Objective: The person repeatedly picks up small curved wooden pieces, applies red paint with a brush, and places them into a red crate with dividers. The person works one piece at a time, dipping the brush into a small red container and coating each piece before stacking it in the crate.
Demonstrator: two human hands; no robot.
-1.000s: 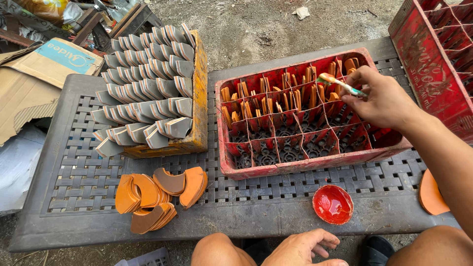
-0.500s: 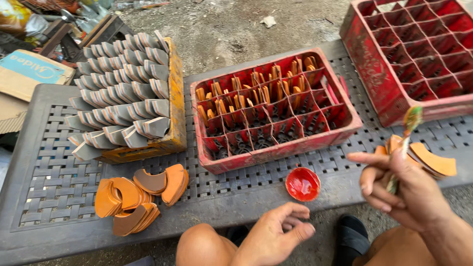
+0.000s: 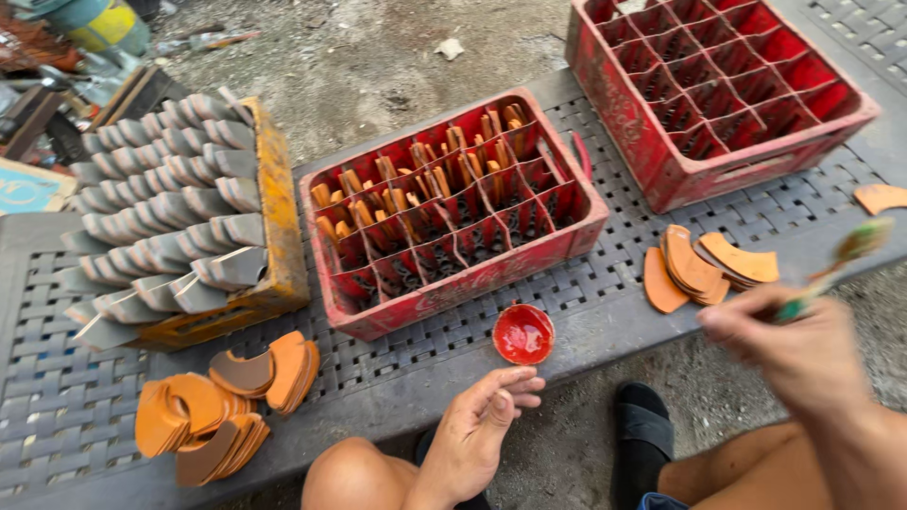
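Middle crate: a red plastic crate (image 3: 453, 222) with dividers is sitting on the grey perforated bench (image 3: 57, 312); orange curved pieces (image 3: 425, 175) are standing on edge in its far rows, while the near cells are showing only dark bottoms.
Right crate: a second red crate (image 3: 718, 90) is standing further right on the bench, its cells holding nothing that can be made out.
Yellow crate: a worn yellow crate (image 3: 274, 217) on the left is carrying rows of grey curved pieces (image 3: 161, 212) packed overlapping.
Paint dish: a small round red dish (image 3: 523, 334) of red paint is lying on the bench edge, just in front of the middle crate.
Right hand: the right hand (image 3: 803, 354) is hanging blurred above the ground beside the bench, fingers pinching a thin paintbrush (image 3: 831, 269) whose tip is pointing up and to the right.
Left hand: the left hand (image 3: 477, 430) is resting palm down on the knee, fingers loosely spread and holding nothing, fingertips just below the paint dish.
Loose stacks: a pile of orange pieces (image 3: 704, 269) is lying near the brush hand; more orange pieces (image 3: 217, 411) are heaped at the bench's left front.
In the way: nothing is lying between the brush and the nearer pile.
Below: a black sandal (image 3: 642, 434) is showing on the ground between the knees.
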